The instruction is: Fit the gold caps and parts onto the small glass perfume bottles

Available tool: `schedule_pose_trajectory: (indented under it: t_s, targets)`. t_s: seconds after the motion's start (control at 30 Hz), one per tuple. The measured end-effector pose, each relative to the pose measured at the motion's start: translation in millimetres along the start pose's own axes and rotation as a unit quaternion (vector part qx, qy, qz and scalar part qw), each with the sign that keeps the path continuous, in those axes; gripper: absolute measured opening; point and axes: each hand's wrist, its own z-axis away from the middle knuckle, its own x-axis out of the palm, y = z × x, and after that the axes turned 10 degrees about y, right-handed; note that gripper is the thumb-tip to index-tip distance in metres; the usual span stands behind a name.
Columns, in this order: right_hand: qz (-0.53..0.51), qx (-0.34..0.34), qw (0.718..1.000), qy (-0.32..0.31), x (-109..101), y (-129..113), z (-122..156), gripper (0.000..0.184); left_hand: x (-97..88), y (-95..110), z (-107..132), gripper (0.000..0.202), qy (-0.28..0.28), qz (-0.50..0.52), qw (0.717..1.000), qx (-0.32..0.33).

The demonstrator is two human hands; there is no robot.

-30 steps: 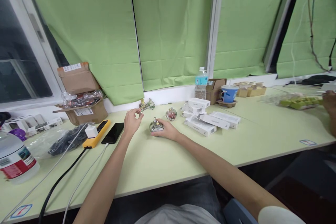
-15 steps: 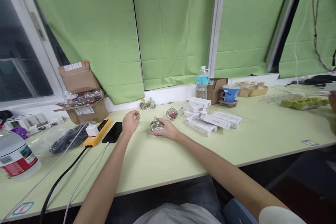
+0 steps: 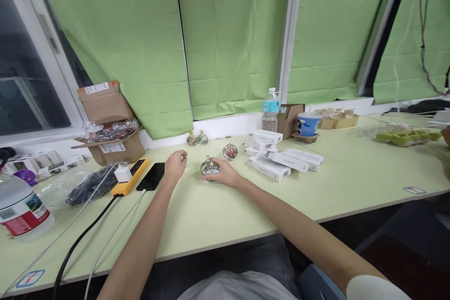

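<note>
My right hand [image 3: 225, 174] is wrapped round a round glass bottle [image 3: 208, 167] that looks like a perfume bottle, upright on the table with its narrow neck showing. To its left, my left hand [image 3: 175, 165] is closed in a pinch on a small shiny piece [image 3: 183, 156], mostly hidden by the fingers; its kind cannot be made out. Behind the right hand stands another round bottle [image 3: 230, 151] with reddish contents. Two more small round bottles, one yellowish [image 3: 191, 138] and one greenish [image 3: 202, 138], stand by the wall.
White flat boxes [image 3: 270, 168] lie piled on the right, near a water bottle [image 3: 270, 112] and a blue cup [image 3: 308, 124]. Left of my left hand are a black phone [image 3: 151, 177], a yellow power strip [image 3: 131, 178] with cables, and a cardboard box [image 3: 121, 151].
My left hand has turned slightly, so less of the small shiny piece shows. The right hand and its bottle have stayed in place.
</note>
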Motion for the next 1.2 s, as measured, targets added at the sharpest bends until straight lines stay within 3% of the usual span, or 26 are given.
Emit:
schedule_pose_trajectory:
  t_s: [0.67,1.2]
  targets:
    - [-0.004,0.004,1.0,-0.006,-0.2,1.1,-0.1,0.069,-6.3,7.7,1.2,0.018,-0.026,-0.067,0.997,-0.029]
    - [0.008,0.009,1.0,-0.004,-0.3,0.5,0.0,0.072,-3.5,6.2,2.6,0.015,-0.015,-0.076,0.997,-0.025]
